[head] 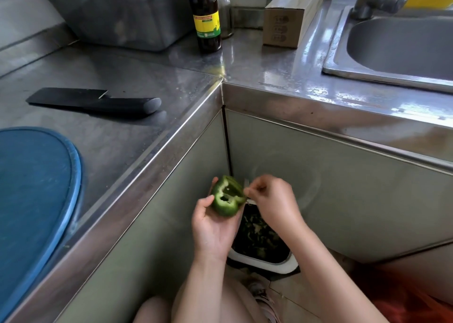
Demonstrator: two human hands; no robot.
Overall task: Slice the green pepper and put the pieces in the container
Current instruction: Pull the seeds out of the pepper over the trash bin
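Pepper (pixel 226 197), green and cut open, held in curled left hand (pixel 210 227) above the floor bin (pixel 269 267). Right hand (pixel 272 200) pinches its edge, also above the bin. Knife (pixel 98 102) lies on desk (pixel 171 82), up-left of bin.

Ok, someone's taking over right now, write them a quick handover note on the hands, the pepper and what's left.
Left hand holds the opened green pepper over the bin on the floor.
Right hand pinches at the pepper's rim; that part is blurred.
Knife and blue cutting board lie on the counter.
Done: pepper opened, mostly hollow.
Left: slice it, put pieces in the container, which is not in view.
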